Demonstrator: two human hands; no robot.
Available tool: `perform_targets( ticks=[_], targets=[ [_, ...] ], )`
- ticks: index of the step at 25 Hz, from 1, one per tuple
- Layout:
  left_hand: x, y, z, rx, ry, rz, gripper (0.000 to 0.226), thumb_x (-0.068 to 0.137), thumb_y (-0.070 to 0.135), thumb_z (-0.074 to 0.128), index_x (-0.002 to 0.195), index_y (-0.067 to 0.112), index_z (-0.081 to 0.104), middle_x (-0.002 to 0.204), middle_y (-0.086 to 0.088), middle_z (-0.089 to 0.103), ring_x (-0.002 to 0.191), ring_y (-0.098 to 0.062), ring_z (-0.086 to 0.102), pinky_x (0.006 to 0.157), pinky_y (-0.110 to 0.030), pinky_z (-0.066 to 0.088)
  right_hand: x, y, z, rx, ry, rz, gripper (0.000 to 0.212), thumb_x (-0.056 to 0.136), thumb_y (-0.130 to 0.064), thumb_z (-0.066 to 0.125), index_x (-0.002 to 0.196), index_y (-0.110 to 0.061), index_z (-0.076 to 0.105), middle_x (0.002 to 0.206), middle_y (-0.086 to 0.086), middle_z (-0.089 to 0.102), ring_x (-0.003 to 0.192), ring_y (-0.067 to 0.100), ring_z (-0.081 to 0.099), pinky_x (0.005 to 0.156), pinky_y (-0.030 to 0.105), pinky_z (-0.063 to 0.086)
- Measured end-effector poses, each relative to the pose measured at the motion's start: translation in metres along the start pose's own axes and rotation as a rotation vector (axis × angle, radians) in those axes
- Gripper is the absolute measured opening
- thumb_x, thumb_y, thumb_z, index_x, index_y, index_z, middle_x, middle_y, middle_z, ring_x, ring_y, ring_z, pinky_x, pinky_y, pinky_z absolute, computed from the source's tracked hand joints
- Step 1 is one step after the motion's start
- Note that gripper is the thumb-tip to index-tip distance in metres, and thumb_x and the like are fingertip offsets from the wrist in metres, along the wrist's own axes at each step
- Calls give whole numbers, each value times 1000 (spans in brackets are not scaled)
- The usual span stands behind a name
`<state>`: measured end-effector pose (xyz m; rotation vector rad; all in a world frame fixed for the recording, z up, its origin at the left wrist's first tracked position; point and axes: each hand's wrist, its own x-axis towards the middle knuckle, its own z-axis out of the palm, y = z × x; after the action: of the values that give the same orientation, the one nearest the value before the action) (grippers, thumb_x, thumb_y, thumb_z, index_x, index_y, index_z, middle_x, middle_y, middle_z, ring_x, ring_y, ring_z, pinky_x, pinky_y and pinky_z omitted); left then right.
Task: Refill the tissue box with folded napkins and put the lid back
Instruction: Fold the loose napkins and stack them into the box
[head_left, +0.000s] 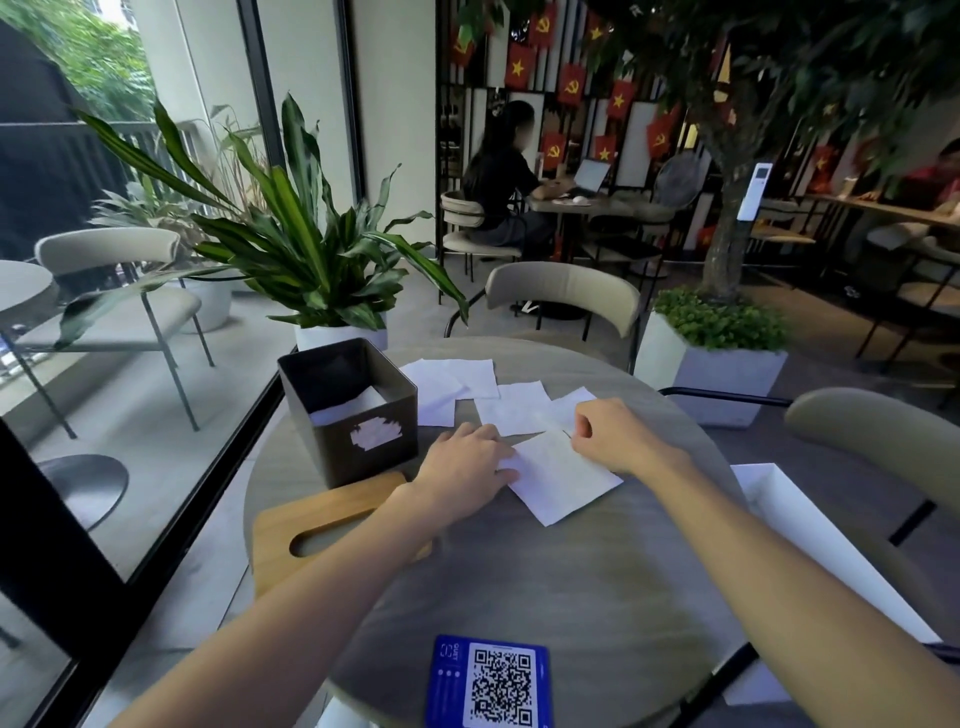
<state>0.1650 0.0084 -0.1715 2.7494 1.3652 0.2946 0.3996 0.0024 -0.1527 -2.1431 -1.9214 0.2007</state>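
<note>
Tissue box stands open on the far left of the round table, a few white sheets already lying inside it; its wooden lid lies flat just in front of it, slot upward, partly under my left forearm; beyond my hands the loose napkins are spread in an overlapping row to the right of the box; the napkin I am working on lies nearer me, turned cornerwise, one corner pointing away and one toward me. My left hand rests flat on its left corner, fingers straight, pinning it down; my right hand is curled, thumb and forefinger pinching the far corner. The box sits up and to the left of the napkin, just past my left hand, so I judge the left is the nearer hand to carry the folded sheet across, once the right has brought its corner over.
</note>
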Motion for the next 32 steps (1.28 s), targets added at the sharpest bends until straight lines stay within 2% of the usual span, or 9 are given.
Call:
perform_targets(
  ticks=[5, 9, 12, 18, 20, 23, 26, 28, 32],
  targets=[
    [-1, -20, -8, -139, -87, -40, 36, 95, 37, 57, 131, 34, 59, 129, 7, 52, 123, -22, 46, 96, -38, 44, -3, -1, -5, -61, 90, 67, 8, 83, -16, 53, 76, -19, 54, 85, 1, 61, 79, 27, 59, 71, 40, 54],
    [-10, -10, -4, -144, 53, -27, 39, 97, 42, 51, 134, 30, 55, 128, 4, 52, 120, -24, 48, 98, -38, 44, -14, -17, -2, 146, 27, -106, 5, 88, -29, 59, 85, -26, 61, 94, -11, 63, 83, 11, 58, 76, 35, 53],
    [-23, 10, 9, -5, 99, 87, 42, 100, 43, 39, 136, 26, 50, 136, 3, 51, 130, -21, 45, 107, -37, 34, -29, -35, 16, 117, -14, -272, 12, 92, -39, 56, 93, -29, 61, 103, -11, 59, 96, 7, 50, 84, 32, 46],
    [-33, 6, 3, 105, -147, -26, 71, 102, 54, 22, 156, 8, 18, 163, -7, 15, 151, -20, 14, 121, -40, 12, -38, -28, 33, -75, 120, -368, 22, 100, -20, 44, 110, -18, 63, 115, -3, 62, 104, 22, 51, 91, 33, 41],
    [-37, 1, -2, 111, -184, -71, 74, 101, 57, 24, 155, 6, 20, 162, -10, 17, 150, -23, 15, 120, -39, 17, -38, -17, 30, -95, 124, -272, 27, 101, -17, 41, 115, -19, 63, 119, -3, 62, 107, 22, 50, 93, 34, 41],
    [-39, 5, -5, 66, -63, -55, 67, 101, 51, 30, 149, 4, 30, 152, -9, 33, 144, -25, 26, 115, -39, 29, -41, -13, 25, -126, 146, -216, 31, 99, -12, 42, 121, -17, 64, 126, -2, 61, 111, 23, 50, 94, 36, 42],
    [-41, 29, 1, -3, 28, 51, 63, 102, 44, 31, 152, 6, 25, 155, -8, 32, 146, -24, 24, 118, -37, 23, -52, -33, 26, 10, 127, -372, 28, 98, -17, 44, 117, -18, 64, 119, -5, 64, 109, 21, 55, 93, 41, 48],
    [-43, 39, 5, 17, -56, 54, 64, 103, 45, 25, 154, 7, 20, 159, -12, 24, 148, -26, 19, 121, -38, 15, -62, -42, 34, 62, 34, -432, 22, 99, -20, 41, 107, -21, 61, 111, -7, 63, 106, 20, 57, 92, 44, 49],
    [-48, 26, -4, 81, -257, -26, 78, 100, 61, 17, 157, 10, 3, 165, -10, 0, 152, -25, 0, 123, -41, 6, -73, -27, 32, -13, -53, -318, 38, 107, -16, 36, 139, -3, 52, 151, 8, 46, 143, 20, 36, 117, 24, 21]
  ],
)
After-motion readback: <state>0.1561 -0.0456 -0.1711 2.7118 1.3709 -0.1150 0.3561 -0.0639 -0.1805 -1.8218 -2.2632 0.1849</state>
